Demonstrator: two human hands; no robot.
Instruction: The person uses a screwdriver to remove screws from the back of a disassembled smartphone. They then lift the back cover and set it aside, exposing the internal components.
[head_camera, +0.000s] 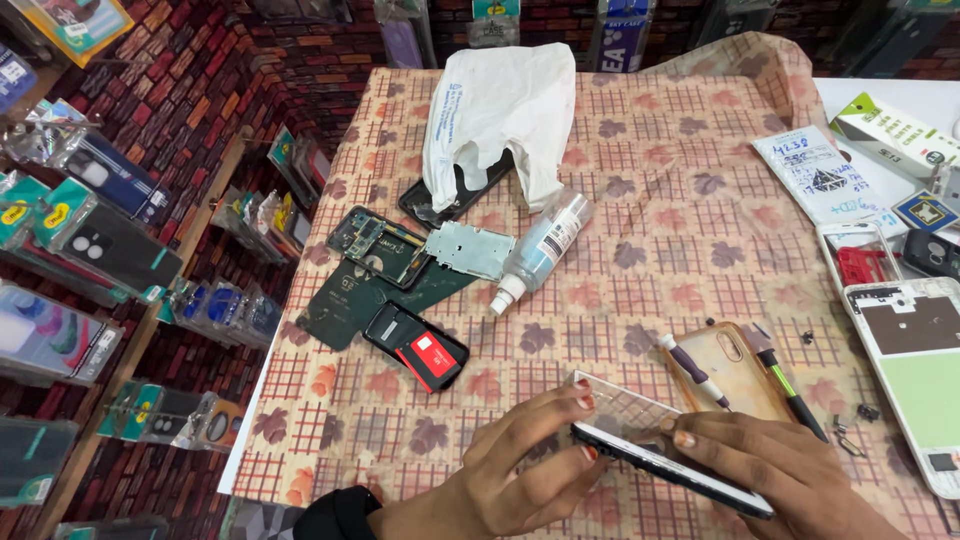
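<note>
At the lower middle of the frame, both hands hold a phone (670, 462) edge-up over the counter (680, 220): left hand (520, 470) fingers clamped on its near end, right hand (770, 465) fingers pinching its top edge. A white bag (500, 110) at upper centre covers a dark phone (450, 195); a spray bottle (540, 250) lies beside it. Open cloth lies centre-right.

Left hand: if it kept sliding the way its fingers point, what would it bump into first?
Probably the clear phone case with the small screwdriver lying on it. The left hand points up and right past the phone that both hands hold, though depth is hard to judge.
</note>
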